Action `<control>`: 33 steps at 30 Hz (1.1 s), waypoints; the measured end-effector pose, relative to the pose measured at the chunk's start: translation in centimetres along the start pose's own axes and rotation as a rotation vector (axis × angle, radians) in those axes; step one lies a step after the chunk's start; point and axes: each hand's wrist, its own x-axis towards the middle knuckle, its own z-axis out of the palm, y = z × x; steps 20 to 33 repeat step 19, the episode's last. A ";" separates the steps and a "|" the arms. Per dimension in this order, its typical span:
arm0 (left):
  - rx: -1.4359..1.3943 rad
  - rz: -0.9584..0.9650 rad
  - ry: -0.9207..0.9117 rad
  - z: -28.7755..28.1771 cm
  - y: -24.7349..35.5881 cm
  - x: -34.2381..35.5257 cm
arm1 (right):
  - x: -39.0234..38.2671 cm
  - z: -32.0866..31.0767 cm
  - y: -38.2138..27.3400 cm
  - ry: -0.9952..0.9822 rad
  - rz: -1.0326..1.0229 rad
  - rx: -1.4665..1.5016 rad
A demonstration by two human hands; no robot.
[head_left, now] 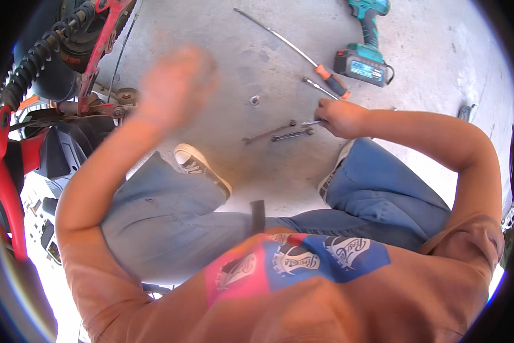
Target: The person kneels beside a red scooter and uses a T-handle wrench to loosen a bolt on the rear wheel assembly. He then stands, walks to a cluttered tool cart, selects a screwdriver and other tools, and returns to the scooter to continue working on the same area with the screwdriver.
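My left hand is smeared by motion above the floor beside the red vehicle; its fingers cannot be made out. On the right, my right hand is closed low over the floor, and the silver end of a wrench sticks out from its fingers. A chrome ratchet handle lies just beyond that hand, its near end against the fingers. To the hand's left lie a combination wrench and a shorter, darker wrench. Farther left is a small metal ring or nut.
A long-shafted screwdriver with an orange and black handle lies farther away, beside a teal cordless drill with its battery. Red frame tubing and a black coil spring stand along the left. My shoe rests on the concrete floor.
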 end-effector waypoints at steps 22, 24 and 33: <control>-0.524 -0.239 -0.521 -7.3 20.2 1.9 | -26.1 -7.8 -9.2 0.742 0.453 0.416; -0.524 -0.239 -0.521 -7.3 20.2 1.9 | -26.1 -7.8 -9.2 0.742 0.453 0.416; -0.524 -0.239 -0.521 -7.3 20.2 1.9 | -26.1 -7.8 -9.2 0.742 0.453 0.416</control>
